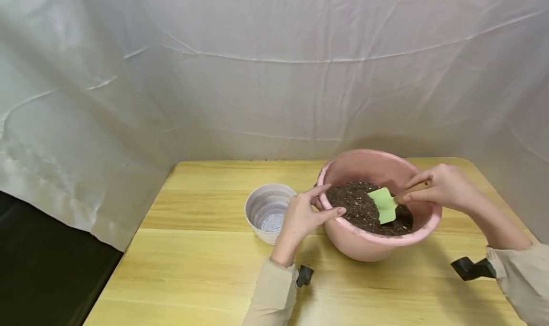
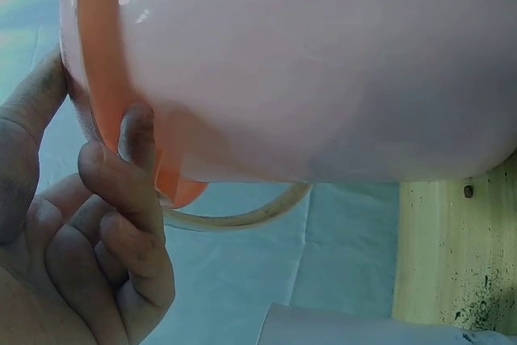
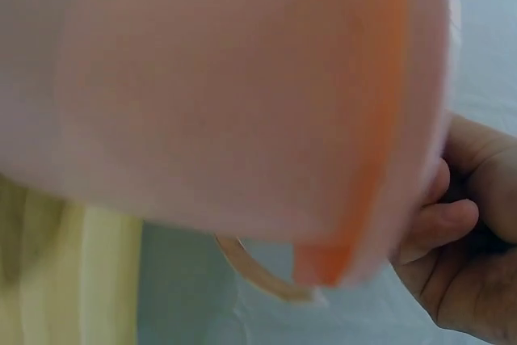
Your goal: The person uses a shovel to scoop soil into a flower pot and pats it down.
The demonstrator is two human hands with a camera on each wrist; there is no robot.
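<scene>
A pink basin [image 1: 364, 247] stands on the wooden table, partly filled with dark soil [image 1: 356, 207]. My left hand [image 1: 328, 202] pinches its left rim, thumb over the edge and fingers outside. In the left wrist view those fingers [image 2: 133, 191] curl under the rim of the basin [image 2: 323, 62]. My right hand [image 1: 422, 190] grips the wooden handle of a small trowel [image 1: 383, 204], whose pale green blade lies on the soil. In the right wrist view the basin [image 3: 202, 78] fills the frame and hides the trowel, with my right hand [image 3: 460, 256] at its edge.
A white ribbed pot [image 1: 269, 211] with nothing in it stands just left of the basin, close to my left wrist. The table [image 1: 206, 269] ends at the left onto a dark drop. A white cloth [image 1: 274, 78] hangs behind and at both sides.
</scene>
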